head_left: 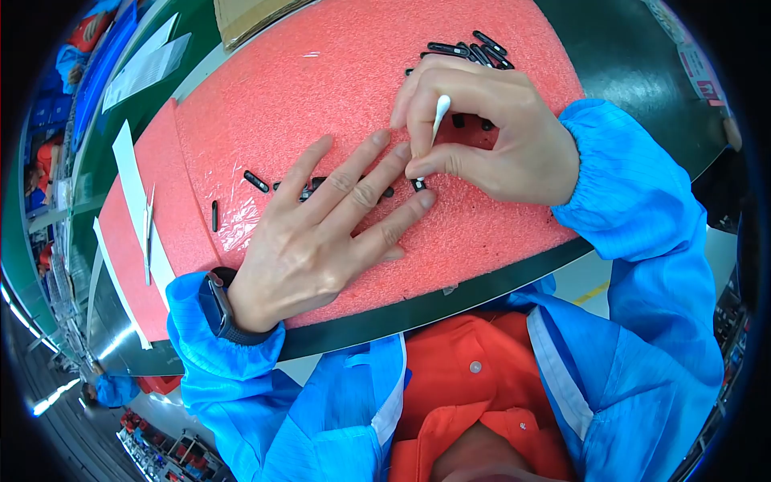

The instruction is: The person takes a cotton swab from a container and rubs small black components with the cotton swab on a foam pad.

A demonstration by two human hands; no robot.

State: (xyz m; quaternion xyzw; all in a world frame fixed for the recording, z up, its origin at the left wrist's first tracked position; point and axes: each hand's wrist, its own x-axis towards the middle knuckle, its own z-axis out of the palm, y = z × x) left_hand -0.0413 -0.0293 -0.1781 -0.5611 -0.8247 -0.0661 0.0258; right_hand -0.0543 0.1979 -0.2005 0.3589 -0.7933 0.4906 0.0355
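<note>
My right hand [490, 132] is closed in a pinch on a cotton swab [439, 117], one white tip pointing up. The swab's lower end is at a small black part with a white spot [418, 185] on the pink foam sheet [353, 88]. My left hand [321, 221] lies palm down on the foam with its fingers spread. One of its fingertips is beside that small part, perhaps touching it. Other small black parts [317, 184] are partly hidden under the left fingers. Two loose black parts, one slanted [255, 181] and one upright [214, 216], lie to the left.
A pile of similar black parts [482, 52] lies beyond my right hand. Metal tweezers [148, 233] rest on a white strip [132, 173] at the left. A cardboard box [249, 18] and papers [144, 72] are at the back. The green table edge [385, 321] runs in front of me.
</note>
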